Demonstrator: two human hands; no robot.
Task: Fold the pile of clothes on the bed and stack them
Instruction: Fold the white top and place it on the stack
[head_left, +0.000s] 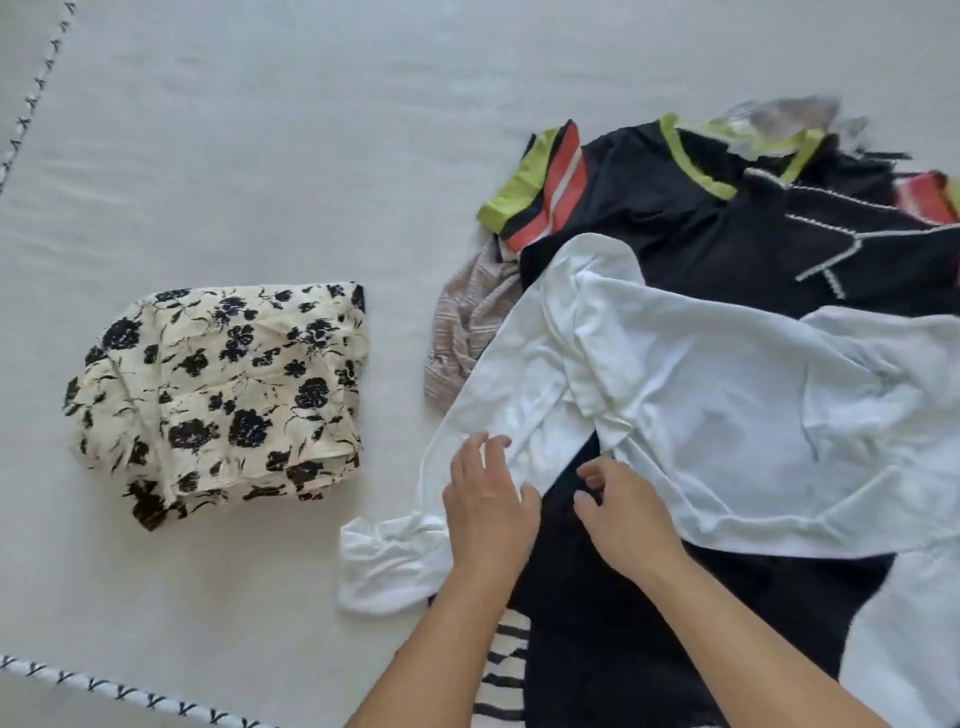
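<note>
Head view: a folded floral garment (218, 400) lies apart, left of the pile (675, 249). The white shirt (727, 395) drapes over dark clothes on the bed (260, 156). Left hand (488, 509) rests flat on its sleeve; right hand (623, 514) hovers, fingers loosely curled, holding nothing; striped fabric (501, 670) is half hidden

The supporting surface is a bed (234, 156) covered with a pale, plain sheet, bordered at the far-left and lower-left edges by a line of dark cross-stitch trim (31, 104). A folded floral garment (223, 395), cream with black flowers, lies directly on the sheet at left, well apart from the unfolded clothes pile (701, 249) occupying the right side. At the pile's left edge, a beige patterned cloth (467, 322), the cuff of a white garment's sleeve (384, 566) and a black-and-white striped piece (501, 670) rest on the sheet.
</note>
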